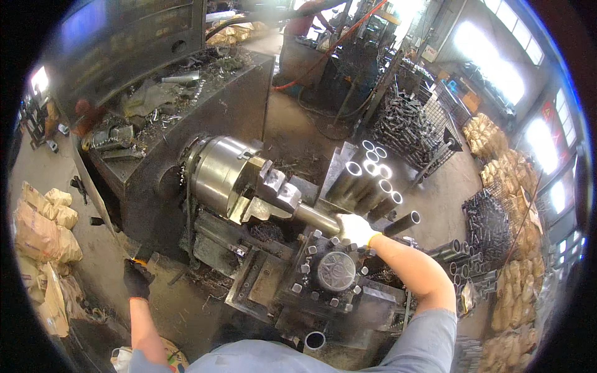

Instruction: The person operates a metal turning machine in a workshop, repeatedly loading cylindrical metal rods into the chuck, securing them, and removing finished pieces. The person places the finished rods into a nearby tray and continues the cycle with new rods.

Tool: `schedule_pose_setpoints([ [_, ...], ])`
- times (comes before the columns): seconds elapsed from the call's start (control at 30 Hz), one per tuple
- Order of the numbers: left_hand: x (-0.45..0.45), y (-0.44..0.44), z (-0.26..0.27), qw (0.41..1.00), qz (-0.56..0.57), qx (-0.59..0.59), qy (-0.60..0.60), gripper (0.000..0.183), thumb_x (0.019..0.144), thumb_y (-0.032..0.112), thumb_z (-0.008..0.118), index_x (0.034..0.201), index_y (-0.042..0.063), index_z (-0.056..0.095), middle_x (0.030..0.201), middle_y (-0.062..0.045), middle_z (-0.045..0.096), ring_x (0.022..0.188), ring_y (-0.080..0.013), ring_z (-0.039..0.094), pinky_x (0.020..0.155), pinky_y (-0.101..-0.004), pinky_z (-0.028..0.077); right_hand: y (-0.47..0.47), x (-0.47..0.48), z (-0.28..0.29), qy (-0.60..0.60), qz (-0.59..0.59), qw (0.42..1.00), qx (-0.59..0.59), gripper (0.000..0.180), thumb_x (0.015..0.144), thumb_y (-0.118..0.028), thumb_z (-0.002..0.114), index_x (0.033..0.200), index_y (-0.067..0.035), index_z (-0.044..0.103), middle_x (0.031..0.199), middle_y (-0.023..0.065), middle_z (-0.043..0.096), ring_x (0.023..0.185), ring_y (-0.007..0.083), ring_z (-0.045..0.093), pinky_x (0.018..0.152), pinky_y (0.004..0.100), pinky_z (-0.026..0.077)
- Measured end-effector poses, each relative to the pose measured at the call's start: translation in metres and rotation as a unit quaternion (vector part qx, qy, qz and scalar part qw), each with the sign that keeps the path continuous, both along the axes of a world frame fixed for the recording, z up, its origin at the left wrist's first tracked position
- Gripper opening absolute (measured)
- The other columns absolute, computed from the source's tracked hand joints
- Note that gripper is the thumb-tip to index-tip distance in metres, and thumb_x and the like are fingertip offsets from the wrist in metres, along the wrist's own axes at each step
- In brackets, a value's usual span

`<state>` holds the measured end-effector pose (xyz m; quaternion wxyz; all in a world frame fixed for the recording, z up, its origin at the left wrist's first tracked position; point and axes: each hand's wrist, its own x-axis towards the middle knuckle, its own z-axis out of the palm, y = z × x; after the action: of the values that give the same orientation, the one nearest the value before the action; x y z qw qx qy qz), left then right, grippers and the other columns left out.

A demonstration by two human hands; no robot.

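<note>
My right hand (357, 231), in a white glove with a yellow cuff, grips the outer end of a steel tube (317, 218). The tube's other end sits between the stepped jaws (280, 186) of a lathe chuck (219, 172). Just below that hand is the square tool post (336, 270), with several clamping bolts around its round cap. My left hand (136, 278), in a dark glove, is curled low at the left of the lathe headstock (154, 196). A small orange piece (139, 260) shows at its fingers; whether the hand holds it is unclear.
Upright tubes (373, 186) stand close behind my right hand. More tubes (461, 265) lie stacked at right. One tube end (315, 340) shows near my waist. Metal shavings and scraps (163, 112) cover the headstock top. Sacks (46, 228) lie at left. A person (303, 21) stands beyond.
</note>
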<state>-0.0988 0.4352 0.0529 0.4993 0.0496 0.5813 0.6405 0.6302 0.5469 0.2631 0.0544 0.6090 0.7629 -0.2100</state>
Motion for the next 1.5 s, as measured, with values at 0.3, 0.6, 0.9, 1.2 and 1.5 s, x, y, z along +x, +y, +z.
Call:
schedule_pose_setpoints([
  [0.3,-0.003,0.006,0.027,0.996,-0.041,-0.009,-0.078,0.047,0.109,0.059,0.047,0.082,0.021,0.055,0.053,0.005,0.048,0.039,-0.0165,0.042,0.04,-0.0352,0.035,0.045,-0.068,0.026,0.047,0.036,0.998,-0.007,0.086,0.081,-0.046,0.085,0.141,0.004,0.049,0.113,0.0284,0.073,0.107,0.043,0.072,0.094,0.0492,0.057],
  [0.6,-0.031,0.019,-0.028,0.997,0.006,-0.046,0.06,0.045,0.109,0.051,0.054,0.083,0.015,0.055,0.067,-0.005,0.056,0.051,-0.0221,0.053,0.05,-0.0437,0.048,0.06,-0.038,0.028,0.021,0.114,0.993,-0.013,0.095,0.09,-0.039,0.079,0.16,0.003,0.031,0.127,0.0292,0.071,0.114,0.0361,0.074,0.1,0.0437,0.058],
  [0.9,0.057,0.018,0.192,0.569,0.148,0.17,0.791,0.039,0.1,0.029,0.07,0.13,0.005,0.067,0.114,-0.016,0.075,0.101,-0.033,0.072,0.088,-0.0463,0.056,-0.076,0.043,0.03,-0.053,-0.225,0.957,0.176,0.06,0.075,-0.041,0.086,0.12,-0.006,0.07,0.116,0.0236,0.075,0.11,0.0411,0.072,0.096,0.047,0.057],
  [1.2,0.089,0.248,0.405,0.483,-0.046,-0.067,0.872,0.063,0.103,0.029,0.053,0.163,0.015,0.038,0.116,-0.017,0.076,0.101,-0.0396,0.075,0.084,-0.0537,0.058,-0.188,0.027,0.1,0.25,-0.335,0.739,0.528,0.061,0.082,-0.005,0.087,0.136,0.001,0.06,0.124,0.0165,0.071,0.112,0.0289,0.069,0.104,0.0429,0.055],
  [1.5,0.141,0.132,0.369,0.547,-0.027,0.303,0.78,0.047,0.104,0.032,0.061,0.143,0.006,0.061,0.127,-0.025,0.071,0.111,-0.0434,0.071,0.092,-0.0504,0.056,-0.329,-0.092,0.154,0.547,-0.127,0.682,0.468,0.062,0.086,-0.019,0.092,0.135,-0.003,0.058,0.127,0.0138,0.065,0.115,0.0287,0.069,0.1,0.0451,0.063],
])
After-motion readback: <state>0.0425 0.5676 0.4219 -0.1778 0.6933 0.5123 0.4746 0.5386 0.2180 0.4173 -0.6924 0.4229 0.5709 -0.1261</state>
